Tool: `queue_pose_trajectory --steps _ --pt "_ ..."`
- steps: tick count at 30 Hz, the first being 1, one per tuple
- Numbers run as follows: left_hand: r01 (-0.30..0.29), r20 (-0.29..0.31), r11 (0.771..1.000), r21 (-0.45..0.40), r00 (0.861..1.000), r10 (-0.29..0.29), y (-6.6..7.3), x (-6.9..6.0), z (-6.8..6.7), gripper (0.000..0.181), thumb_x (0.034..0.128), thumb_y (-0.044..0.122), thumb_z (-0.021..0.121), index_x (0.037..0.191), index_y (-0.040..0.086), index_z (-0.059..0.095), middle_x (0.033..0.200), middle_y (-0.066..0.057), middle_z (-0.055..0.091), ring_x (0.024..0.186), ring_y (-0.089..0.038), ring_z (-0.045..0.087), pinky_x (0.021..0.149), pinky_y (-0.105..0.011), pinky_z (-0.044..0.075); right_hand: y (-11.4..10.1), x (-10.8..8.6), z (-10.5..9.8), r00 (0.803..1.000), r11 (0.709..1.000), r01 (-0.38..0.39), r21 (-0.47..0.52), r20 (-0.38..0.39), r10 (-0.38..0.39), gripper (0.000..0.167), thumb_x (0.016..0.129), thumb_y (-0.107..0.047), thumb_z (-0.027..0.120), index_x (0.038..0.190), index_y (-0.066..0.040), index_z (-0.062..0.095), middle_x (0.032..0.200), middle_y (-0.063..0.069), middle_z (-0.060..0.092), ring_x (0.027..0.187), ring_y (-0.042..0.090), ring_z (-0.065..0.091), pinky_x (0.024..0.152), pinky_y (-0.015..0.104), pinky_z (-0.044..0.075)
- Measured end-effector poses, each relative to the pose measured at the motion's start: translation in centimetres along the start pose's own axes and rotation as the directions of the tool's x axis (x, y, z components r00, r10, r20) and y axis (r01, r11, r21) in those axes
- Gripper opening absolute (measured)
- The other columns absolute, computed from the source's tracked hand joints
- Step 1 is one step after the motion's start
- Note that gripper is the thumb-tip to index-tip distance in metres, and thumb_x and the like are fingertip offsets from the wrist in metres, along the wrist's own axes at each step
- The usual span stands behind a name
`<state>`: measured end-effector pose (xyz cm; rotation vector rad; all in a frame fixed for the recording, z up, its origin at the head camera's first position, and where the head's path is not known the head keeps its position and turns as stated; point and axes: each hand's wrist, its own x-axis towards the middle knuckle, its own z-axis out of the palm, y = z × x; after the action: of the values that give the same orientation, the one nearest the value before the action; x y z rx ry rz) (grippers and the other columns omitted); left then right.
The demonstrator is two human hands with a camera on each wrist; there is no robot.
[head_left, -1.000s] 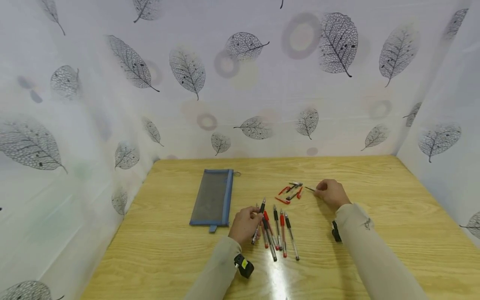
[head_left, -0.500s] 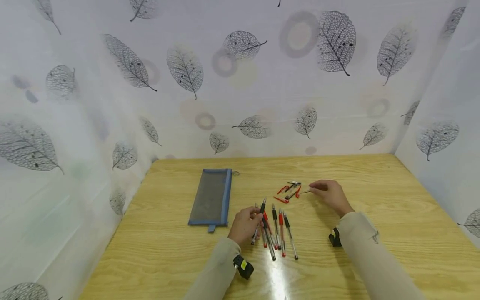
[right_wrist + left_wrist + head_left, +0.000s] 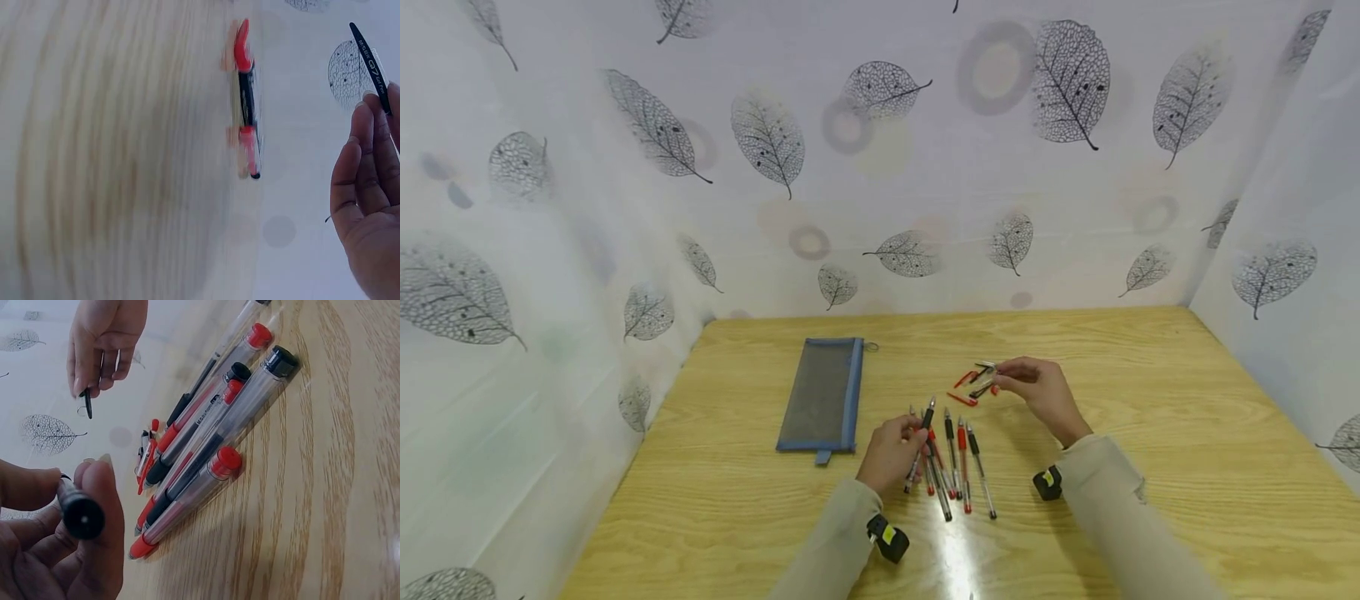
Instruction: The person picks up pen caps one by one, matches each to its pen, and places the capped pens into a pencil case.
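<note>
Pen point(image 3: 929, 415), partly hidden, gripped in left hand point(image 3: 889, 452); right hand point(image 3: 1043, 393) pinches cap point(image 3: 371, 70), partly obscuring far caps point(image 3: 962, 399).

Farthest, from the head, facing forward and down over bare left hand point(image 3: 886, 454) and bare right hand point(image 3: 1047, 396), close from left wrist, rolled sideways, clear red-and-black plastic pens point(image 3: 220, 437) between hands shared with head view, close from right wrist, red-and-black plastic caps point(image 3: 246, 97) beyond.
</note>
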<state>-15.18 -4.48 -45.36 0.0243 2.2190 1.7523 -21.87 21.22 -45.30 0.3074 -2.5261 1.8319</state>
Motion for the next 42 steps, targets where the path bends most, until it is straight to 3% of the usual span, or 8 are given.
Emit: queue_pose_trajectory --steps 8,14,24,35,42 --pt "0.008 0.006 1.000 0.012 1.000 -0.008 -0.1 0.0 0.0 0.033 0.1009 0.015 0.051 0.130 0.000 0.055 0.083 -0.010 0.065 0.052 -0.014 0.058 0.048 -0.033 0.053 -0.7 0.3 2.3 1.000 0.995 -0.012 0.096 0.007 0.011 0.037 0.092 -0.020 0.067 0.120 0.003 0.064 0.119 0.022 0.063 0.098 0.029 0.064 0.085 0.041 0.052" --pt "0.007 0.013 1.000 -0.014 1.000 -0.007 -0.2 0.0 0.0 0.031 0.1010 0.014 0.051 0.129 0.001 0.055 0.084 -0.013 0.065 0.052 -0.014 0.057 0.048 -0.035 0.053 -1.0 0.5 3.5 1.000 0.990 -0.015 0.137 0.023 0.012 0.036 0.093 -0.019 0.065 0.121 0.004 0.064 0.121 0.024 0.062 0.103 0.038 0.061 0.091 0.050 0.048" --pt "0.006 0.011 1.000 -0.018 1.000 -0.006 -0.3 0.1 0.1 0.032 0.1009 0.014 0.051 0.129 0.000 0.055 0.083 -0.012 0.065 0.052 -0.015 0.057 0.048 -0.033 0.053 -1.3 0.8 5.0 0.998 0.985 -0.047 0.165 0.037 0.041 0.035 0.093 -0.022 0.066 0.119 0.001 0.065 0.121 0.027 0.060 0.099 0.019 0.064 0.092 0.052 0.048" --pt "-0.005 0.020 1.000 -0.013 1.000 0.005 -0.3 0.3 0.2 0.034 0.1008 0.013 0.051 0.131 0.000 0.054 0.082 -0.011 0.065 0.051 -0.013 0.056 0.047 -0.030 0.052 -1.4 1.1 5.9 0.998 0.990 -0.037 0.137 0.064 0.028 0.035 0.094 -0.020 0.065 0.120 0.004 0.064 0.123 0.025 0.060 0.103 0.019 0.062 0.091 0.042 0.050" --pt "-0.017 0.022 1.000 -0.013 1.000 0.017 -0.2 0.2 0.2 0.033 0.1009 0.012 0.050 0.131 -0.001 0.054 0.082 -0.010 0.065 0.050 -0.013 0.056 0.047 -0.030 0.052 -1.6 1.1 6.3 0.995 0.989 -0.056 0.135 0.090 0.044 0.037 0.095 -0.019 0.063 0.122 0.007 0.062 0.124 0.024 0.060 0.107 0.025 0.061 0.094 0.047 0.048"
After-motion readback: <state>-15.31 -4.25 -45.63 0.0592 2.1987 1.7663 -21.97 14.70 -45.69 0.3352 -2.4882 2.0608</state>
